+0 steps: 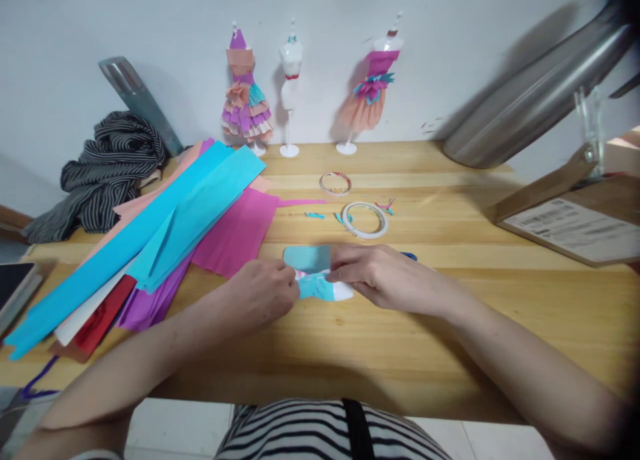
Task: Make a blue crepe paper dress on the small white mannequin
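My left hand (264,287) pinches blue paper (314,287) around the white form (344,291), low over the surface (310,360) between both hands; my right hand (376,271) curls at its other end (grip unclear from here).

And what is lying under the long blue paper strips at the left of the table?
From under the long blue paper strips stick out peach paper, magenta paper, purple paper, white paper and a red piece. What lies beneath their middle is covered, so I cannot tell.
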{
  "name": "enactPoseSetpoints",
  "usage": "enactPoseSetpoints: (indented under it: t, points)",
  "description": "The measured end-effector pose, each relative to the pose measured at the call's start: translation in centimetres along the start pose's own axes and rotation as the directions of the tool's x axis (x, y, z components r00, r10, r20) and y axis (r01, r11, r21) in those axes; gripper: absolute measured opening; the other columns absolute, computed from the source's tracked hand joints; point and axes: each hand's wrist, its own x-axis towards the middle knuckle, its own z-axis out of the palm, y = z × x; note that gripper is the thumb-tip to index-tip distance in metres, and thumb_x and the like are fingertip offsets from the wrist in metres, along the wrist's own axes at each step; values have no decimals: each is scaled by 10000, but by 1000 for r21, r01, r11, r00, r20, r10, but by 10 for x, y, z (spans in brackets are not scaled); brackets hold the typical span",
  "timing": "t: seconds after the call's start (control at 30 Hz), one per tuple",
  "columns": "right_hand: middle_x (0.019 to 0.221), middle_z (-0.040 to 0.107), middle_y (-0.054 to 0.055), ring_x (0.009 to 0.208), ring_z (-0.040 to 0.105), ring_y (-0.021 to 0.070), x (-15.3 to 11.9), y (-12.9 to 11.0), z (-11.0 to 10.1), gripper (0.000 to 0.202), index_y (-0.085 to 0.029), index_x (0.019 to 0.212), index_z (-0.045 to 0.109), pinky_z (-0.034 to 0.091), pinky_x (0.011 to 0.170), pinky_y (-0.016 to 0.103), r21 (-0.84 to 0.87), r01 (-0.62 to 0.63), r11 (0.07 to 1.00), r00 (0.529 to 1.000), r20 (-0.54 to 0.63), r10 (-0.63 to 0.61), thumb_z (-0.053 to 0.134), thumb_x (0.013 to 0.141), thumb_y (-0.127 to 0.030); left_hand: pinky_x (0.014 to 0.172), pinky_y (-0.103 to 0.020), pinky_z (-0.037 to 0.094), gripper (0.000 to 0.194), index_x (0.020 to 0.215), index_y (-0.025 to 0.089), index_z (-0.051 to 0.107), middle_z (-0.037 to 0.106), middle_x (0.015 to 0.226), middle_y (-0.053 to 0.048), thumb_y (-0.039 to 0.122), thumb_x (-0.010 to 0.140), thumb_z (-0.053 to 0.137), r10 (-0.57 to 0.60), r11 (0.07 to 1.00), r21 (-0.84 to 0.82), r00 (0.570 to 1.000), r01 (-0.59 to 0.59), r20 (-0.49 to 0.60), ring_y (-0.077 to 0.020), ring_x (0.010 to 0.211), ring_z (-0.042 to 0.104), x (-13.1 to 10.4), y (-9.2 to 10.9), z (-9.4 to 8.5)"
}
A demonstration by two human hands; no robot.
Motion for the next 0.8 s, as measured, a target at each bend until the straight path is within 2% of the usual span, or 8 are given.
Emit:
enactPoseSetpoints:
  t: [0.13,0.27,0.33,0.4,0.53,0.6,0.7,0.8]
  points:
    - [959,669,80,832,628,162,0,1,1,275,-196,945,717,443,664,247,-50,-26,998,999,23,28,470,896,-84,509,-230,401,185,860,151,623,639,768,-55,43,822,477,-64,997,-46,998,64,0,-150,646,574,-4,-6,-9]
    - [931,664,80,786,624,155,0,1,1,270,-178,896,712,419,617,239,-61,-24,998,999,28,26,465,888,-68,563,-221,411,338,1019,197,667,678,840,-39,45,791,469,-150,958,-254,988,136,-38,-138,685,595,-5,-13,-11]
    - [924,666,83,778,623,153,0,0,1,271,-178,893,713,421,615,236,-62,-24,998,999,21,25,466,886,-67,568,-215,394,344,1010,195,685,683,811,-25,50,787,467,-182,903,-404,982,147,-50,-123,664,587,-4,-17,-9]
    - [922,667,85,775,624,152,0,0,2,276,-179,903,716,426,621,236,-67,-27,997,999,15,28,465,886,-66,567,-208,379,273,920,171,692,670,741,-9,71,797,470,-227,826,-540,972,160,-59,-104,621,565,-2,-21,-6]
    - [927,671,84,775,625,154,0,-2,1,273,-183,905,718,436,633,239,-55,-17,998,1000,14,18,473,881,-65,572,-200,372,164,824,144,650,646,685,6,112,789,492,-364,687,-698,927,203,-89,-88,598,541,-2,-30,-3]
    - [924,674,83,772,625,155,0,-2,1,268,-182,899,717,438,634,240,-51,-13,999,1000,6,14,476,880,-65,565,-201,364,123,792,143,637,639,680,8,145,781,514,-383,657,-718,922,228,-59,-89,601,536,-2,-32,-3]
    - [912,680,83,770,627,156,0,-1,2,260,-178,894,714,440,636,240,-48,-5,999,1000,-17,4,481,876,-61,543,-209,337,95,740,151,622,615,665,15,229,759,571,-382,646,-697,922,311,57,-99,597,525,-1,-30,-3]
    - [913,686,79,759,628,155,-1,1,4,261,-178,903,711,442,635,242,-40,8,999,999,-37,-10,483,870,-55,531,-217,314,113,708,156,603,599,662,19,269,712,612,-415,634,-660,898,403,150,-111,605,521,3,-26,0]
